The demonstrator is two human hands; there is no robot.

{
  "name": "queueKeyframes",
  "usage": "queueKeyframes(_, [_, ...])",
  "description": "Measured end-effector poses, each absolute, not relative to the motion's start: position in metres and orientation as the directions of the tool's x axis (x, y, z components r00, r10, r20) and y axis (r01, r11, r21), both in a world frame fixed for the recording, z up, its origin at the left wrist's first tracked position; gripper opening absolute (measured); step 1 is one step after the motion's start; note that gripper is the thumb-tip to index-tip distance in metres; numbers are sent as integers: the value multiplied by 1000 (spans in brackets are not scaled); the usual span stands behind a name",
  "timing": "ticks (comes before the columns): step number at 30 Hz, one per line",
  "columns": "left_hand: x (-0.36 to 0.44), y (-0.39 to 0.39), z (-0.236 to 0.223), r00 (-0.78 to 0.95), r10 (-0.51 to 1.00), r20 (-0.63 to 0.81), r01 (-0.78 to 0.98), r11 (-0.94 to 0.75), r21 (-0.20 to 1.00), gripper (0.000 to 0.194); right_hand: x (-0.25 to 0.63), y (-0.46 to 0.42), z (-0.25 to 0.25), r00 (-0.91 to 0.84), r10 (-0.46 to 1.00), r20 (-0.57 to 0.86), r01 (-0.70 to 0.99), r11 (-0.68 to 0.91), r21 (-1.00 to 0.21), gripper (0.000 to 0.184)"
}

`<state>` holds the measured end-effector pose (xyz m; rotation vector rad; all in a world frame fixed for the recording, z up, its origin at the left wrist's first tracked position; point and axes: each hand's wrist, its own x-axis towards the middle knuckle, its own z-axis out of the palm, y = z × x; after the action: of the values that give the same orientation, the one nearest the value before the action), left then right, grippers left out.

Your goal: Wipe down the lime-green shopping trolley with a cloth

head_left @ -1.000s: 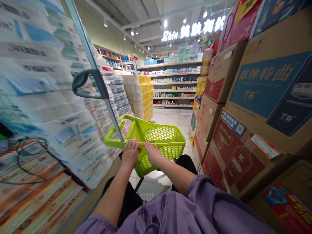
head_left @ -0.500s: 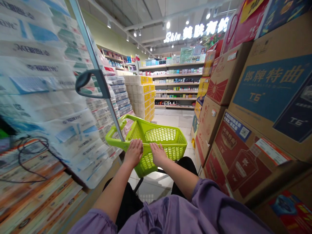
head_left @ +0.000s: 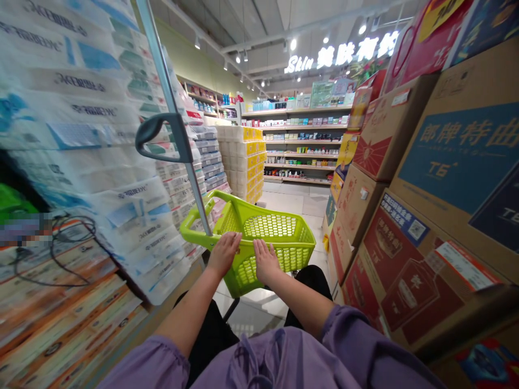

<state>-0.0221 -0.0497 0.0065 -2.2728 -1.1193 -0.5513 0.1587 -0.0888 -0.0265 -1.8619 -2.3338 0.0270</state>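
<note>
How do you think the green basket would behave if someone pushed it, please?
The green basket looks fairly stiff, its moulded sides showing no sag, and probably light for its size, with walls full of holes. A push high on the metal pole at one end might tip it.

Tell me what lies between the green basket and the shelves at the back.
Pale tiled floor lies between the green basket and the back shelves, with stacked packs left and cartons right, as the head view shows.
</note>
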Motion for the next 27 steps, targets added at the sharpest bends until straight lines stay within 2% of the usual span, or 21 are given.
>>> queueKeyframes(6, [-14, -61, -4, 491, 644, 587, 870, -397, -292, 44, 161, -89, -26, -221, 965, 141, 961, 240, -134, 89])
queueKeyframes(12, [-36, -53, 9, 601, 622, 502, 800, -473, -369, 45, 164, -87, -27, -252, 955, 159, 960, 267, -80, 87])
queueKeyframes(18, [-101, -62, 26, 579, 558, 595, 811, -473, -346, 51, 162, -86, -29, -233, 961, 152, 962, 250, -110, 83])
queueKeyframes(20, [-116, -64, 28, 529, 546, 650, 839, -452, -303, 51, 161, -86, -29, -224, 965, 135, 964, 239, -113, 84])
queueKeyframes(24, [-115, -63, 21, 318, 522, 791, 919, -374, -123, 53, 161, -86, -28, -227, 964, 141, 963, 243, -116, 83])
queueKeyframes(27, [-100, -64, 8, 328, 533, 780, 907, -409, -102, 53, 162, -87, -28, -220, 966, 139, 965, 236, -117, 83])
